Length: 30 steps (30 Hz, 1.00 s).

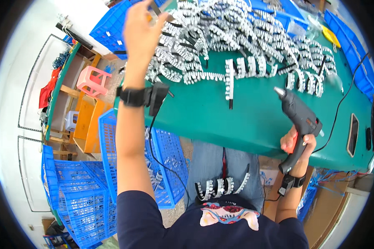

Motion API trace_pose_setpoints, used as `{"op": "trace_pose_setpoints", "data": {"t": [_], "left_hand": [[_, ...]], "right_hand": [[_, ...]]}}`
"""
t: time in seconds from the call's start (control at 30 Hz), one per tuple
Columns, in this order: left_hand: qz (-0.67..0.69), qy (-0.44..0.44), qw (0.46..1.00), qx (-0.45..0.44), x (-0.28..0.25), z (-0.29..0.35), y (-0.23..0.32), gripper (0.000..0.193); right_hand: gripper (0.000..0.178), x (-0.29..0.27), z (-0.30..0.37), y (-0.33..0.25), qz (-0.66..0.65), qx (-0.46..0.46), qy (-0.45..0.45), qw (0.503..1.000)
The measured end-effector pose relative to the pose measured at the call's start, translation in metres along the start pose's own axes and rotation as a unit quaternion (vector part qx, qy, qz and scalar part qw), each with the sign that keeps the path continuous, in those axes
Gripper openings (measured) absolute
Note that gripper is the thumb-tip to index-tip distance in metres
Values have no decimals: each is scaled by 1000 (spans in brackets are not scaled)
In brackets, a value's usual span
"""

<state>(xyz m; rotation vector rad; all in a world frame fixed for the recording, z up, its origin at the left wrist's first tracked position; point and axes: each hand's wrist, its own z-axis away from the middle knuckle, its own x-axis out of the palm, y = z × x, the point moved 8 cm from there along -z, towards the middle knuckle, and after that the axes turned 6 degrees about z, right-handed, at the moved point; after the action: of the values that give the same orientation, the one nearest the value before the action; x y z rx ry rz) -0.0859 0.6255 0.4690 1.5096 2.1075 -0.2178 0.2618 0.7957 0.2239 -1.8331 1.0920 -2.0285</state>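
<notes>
My right hand (pixel 301 143) is wrapped round the handle of a black glue gun (pixel 299 108) with a red trigger, its nozzle pointing up and left over the table. My left hand (pixel 142 35) is raised at the far left, beside a big heap of black-and-white beaded strips (pixel 224 31). Its thumb and fingers are apart, and a dark flat piece shows between or behind them; the fingertips are slightly blurred. One beaded strip (pixel 229 81) lies in front of the heap, its black end toward me. Several more coiled strips (pixel 222 187) rest on my lap.
The green table (pixel 195 112) holds the heap, a phone-like dark object (pixel 352 135) and a black cable (pixel 347 97). Blue crates (pixel 81 191) stand on the floor at left, near a pink stool (pixel 94 80). A blue tray (pixel 353 54) lines the right edge.
</notes>
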Motion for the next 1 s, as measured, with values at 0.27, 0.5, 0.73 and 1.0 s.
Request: {"op": "trace_pose_setpoints", "data": {"t": [0.27,0.5,0.73,1.0], "left_hand": [[162,-24,986,-31,-96,152,62,25],[277,-539,731,-314,-28,343,92,26],[362,-550,706,-261,-42,402,156,20],[266,-282,917,-88,-79,235,120,21]], "right_hand": [[41,13,-12,-15,78,-51,-16,996],[40,9,-11,-8,98,-38,-16,994],[40,10,-13,-6,87,-46,3,995],[38,-1,-7,-14,84,-68,56,993]]}}
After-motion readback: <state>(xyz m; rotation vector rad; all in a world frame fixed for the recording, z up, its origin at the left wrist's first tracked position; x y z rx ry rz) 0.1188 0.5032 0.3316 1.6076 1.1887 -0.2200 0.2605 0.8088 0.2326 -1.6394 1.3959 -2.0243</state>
